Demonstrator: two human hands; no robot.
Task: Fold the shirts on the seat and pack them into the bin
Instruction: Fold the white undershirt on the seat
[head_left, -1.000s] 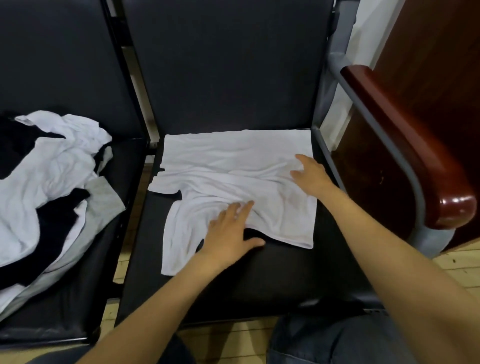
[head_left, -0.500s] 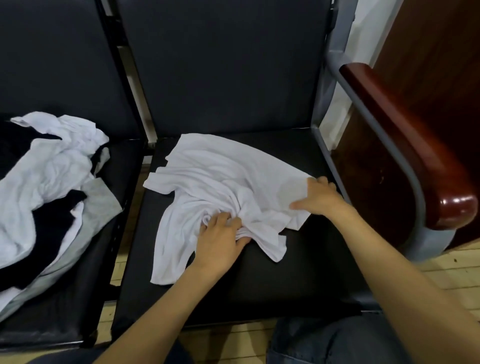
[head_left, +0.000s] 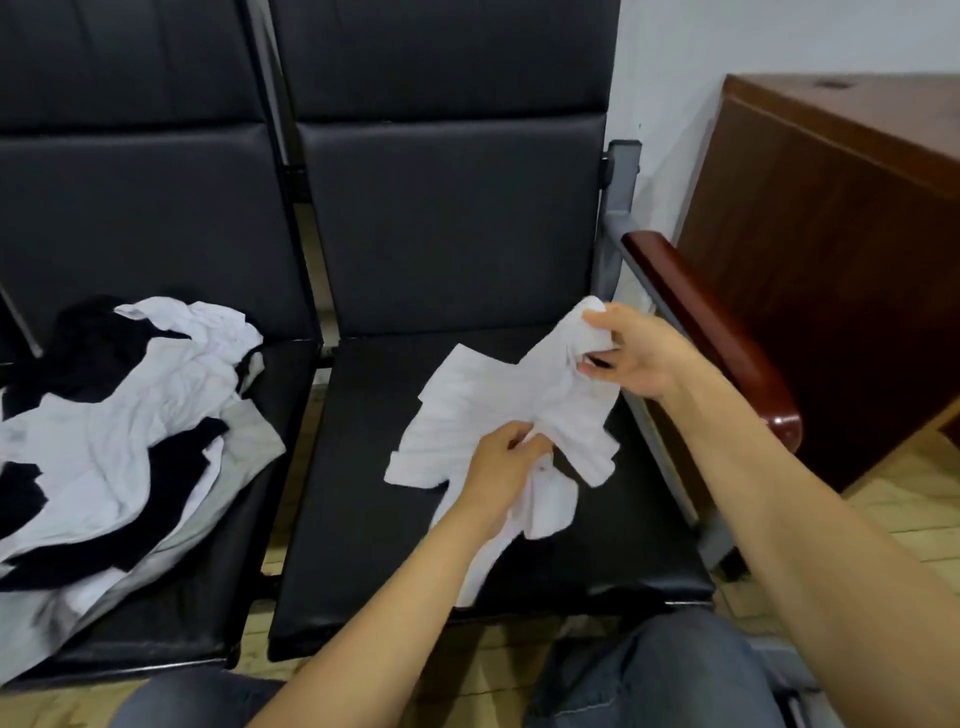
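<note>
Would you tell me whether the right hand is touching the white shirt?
Touching: in the head view, the right hand pinches a raised end of the white shirt.

You have nothing to read here. No text, label, brand, number or sign shows legibly: the white shirt (head_left: 467, 395) is plain cloth, and the pile of shirts (head_left: 119, 415) beside it bears no print you could make out.

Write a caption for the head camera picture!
Left hand and right hand grip a white shirt over the black seat.
</note>
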